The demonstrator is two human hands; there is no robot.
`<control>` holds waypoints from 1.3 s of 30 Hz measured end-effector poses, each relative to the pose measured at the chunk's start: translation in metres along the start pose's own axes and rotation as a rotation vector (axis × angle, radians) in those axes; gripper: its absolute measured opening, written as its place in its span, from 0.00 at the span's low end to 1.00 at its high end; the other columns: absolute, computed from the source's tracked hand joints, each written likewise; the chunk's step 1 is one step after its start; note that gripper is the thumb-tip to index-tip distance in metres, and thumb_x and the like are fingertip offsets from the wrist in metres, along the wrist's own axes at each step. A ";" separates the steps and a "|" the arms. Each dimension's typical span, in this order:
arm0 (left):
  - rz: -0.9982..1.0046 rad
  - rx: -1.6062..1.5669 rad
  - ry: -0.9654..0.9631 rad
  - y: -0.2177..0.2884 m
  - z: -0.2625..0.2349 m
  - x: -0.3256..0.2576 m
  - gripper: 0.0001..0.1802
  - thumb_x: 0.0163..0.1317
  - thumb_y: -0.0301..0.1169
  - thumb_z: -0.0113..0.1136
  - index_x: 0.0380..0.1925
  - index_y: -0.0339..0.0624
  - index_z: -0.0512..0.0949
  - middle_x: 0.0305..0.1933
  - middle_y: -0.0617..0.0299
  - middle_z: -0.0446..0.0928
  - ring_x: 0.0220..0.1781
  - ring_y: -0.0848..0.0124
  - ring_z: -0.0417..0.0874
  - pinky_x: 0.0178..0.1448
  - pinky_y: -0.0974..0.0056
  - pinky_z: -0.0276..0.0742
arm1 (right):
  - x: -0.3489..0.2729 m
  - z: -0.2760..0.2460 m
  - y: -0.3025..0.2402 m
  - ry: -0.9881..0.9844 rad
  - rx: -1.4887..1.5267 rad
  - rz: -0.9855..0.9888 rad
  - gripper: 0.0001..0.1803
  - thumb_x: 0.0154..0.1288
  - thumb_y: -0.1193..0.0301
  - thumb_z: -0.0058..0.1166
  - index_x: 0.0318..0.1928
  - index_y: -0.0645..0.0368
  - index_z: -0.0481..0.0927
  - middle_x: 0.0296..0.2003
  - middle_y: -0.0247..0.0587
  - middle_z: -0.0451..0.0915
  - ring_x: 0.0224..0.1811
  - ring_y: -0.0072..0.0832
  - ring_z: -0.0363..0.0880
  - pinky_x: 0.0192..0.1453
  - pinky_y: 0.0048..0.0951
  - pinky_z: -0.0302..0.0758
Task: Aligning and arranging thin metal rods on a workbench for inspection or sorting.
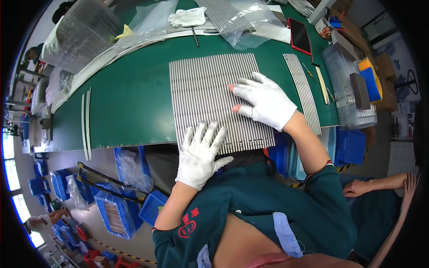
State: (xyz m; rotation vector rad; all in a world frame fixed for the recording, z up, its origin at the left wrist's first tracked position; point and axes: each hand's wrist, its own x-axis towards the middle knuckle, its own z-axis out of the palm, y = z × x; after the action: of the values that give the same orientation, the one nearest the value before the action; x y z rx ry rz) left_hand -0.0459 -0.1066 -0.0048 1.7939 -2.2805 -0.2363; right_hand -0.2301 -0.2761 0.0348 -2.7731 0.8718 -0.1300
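Observation:
A broad sheet of thin metal rods [210, 89], laid side by side, covers the middle of the green table and reaches over its near edge. My left hand [199, 156], in a white glove with greyed fingertips, rests on the near left part of the rods with its fingers spread. Across their right side lies my right hand [266, 102], also white-gloved; its thumb and one finger poke bare from the glove. Those fingers are apart too. Neither hand grips anything. A narrower group of rods [301, 91] lies to the right, and a few single rods [86, 120] sit far left.
A red-edged phone [300, 35], plastic bags [250, 31] and a white glove [187, 18] lie along the back. At right are a small yellow-handled tool [321, 85] and clear plastic boxes [342, 85]. Another person's hand [355, 187] is at lower right. Blue crates [118, 212] stand on the floor.

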 end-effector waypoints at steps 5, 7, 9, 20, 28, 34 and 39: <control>0.012 0.057 0.050 -0.003 0.001 0.000 0.45 0.50 0.56 0.66 0.66 0.50 0.67 0.67 0.53 0.68 0.68 0.51 0.67 0.71 0.42 0.59 | -0.006 -0.049 0.013 0.730 1.536 -0.489 0.30 0.75 0.49 0.41 0.67 0.56 0.69 0.50 0.37 0.80 0.66 0.39 0.70 0.76 0.49 0.56; 0.007 0.053 0.039 -0.004 -0.001 0.001 0.45 0.50 0.57 0.65 0.67 0.50 0.67 0.67 0.53 0.68 0.68 0.50 0.66 0.70 0.42 0.59 | -0.001 -0.086 0.000 0.255 2.226 -0.608 0.27 0.75 0.57 0.45 0.66 0.61 0.69 0.62 0.45 0.74 0.71 0.35 0.64 0.79 0.46 0.50; 0.018 0.047 0.045 -0.004 -0.002 0.002 0.45 0.51 0.57 0.65 0.67 0.49 0.66 0.67 0.51 0.68 0.68 0.48 0.66 0.71 0.42 0.59 | -0.010 -0.098 0.001 0.262 2.034 -0.578 0.27 0.75 0.56 0.45 0.66 0.60 0.69 0.62 0.45 0.73 0.71 0.34 0.64 0.78 0.46 0.52; 0.077 0.041 0.101 -0.005 0.004 0.002 0.35 0.48 0.53 0.67 0.52 0.42 0.75 0.55 0.50 0.75 0.60 0.47 0.72 0.68 0.41 0.61 | 0.030 -0.101 -0.049 0.058 0.798 -0.292 0.29 0.69 0.53 0.50 0.66 0.50 0.69 0.65 0.42 0.69 0.68 0.33 0.65 0.69 0.46 0.64; 0.133 0.069 0.331 -0.010 0.018 0.000 0.25 0.49 0.58 0.67 0.24 0.48 0.73 0.24 0.55 0.72 0.26 0.52 0.74 0.36 0.48 0.66 | 0.052 -0.083 -0.077 -0.023 1.416 -0.683 0.28 0.70 0.65 0.51 0.68 0.61 0.66 0.68 0.43 0.67 0.71 0.31 0.62 0.74 0.38 0.58; 0.124 0.027 0.212 0.000 0.004 0.008 0.29 0.50 0.55 0.67 0.41 0.49 0.69 0.42 0.54 0.67 0.45 0.51 0.67 0.51 0.46 0.61 | 0.043 -0.075 -0.102 -0.126 1.880 -0.977 0.29 0.71 0.74 0.51 0.69 0.68 0.63 0.69 0.43 0.65 0.74 0.29 0.59 0.77 0.33 0.54; 0.035 0.078 0.025 0.002 -0.007 -0.002 0.39 0.49 0.56 0.68 0.59 0.49 0.75 0.64 0.52 0.70 0.68 0.51 0.66 0.71 0.45 0.58 | -0.019 -0.056 -0.068 -0.073 2.284 -0.660 0.56 0.36 0.23 0.57 0.53 0.60 0.77 0.73 0.67 0.48 0.77 0.58 0.43 0.77 0.63 0.43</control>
State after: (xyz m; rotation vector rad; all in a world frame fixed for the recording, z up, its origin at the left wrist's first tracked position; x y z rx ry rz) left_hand -0.0454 -0.1045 0.0024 1.7821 -2.3318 -0.1198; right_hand -0.2169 -0.2221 0.1058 -0.6814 -0.3662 -0.5922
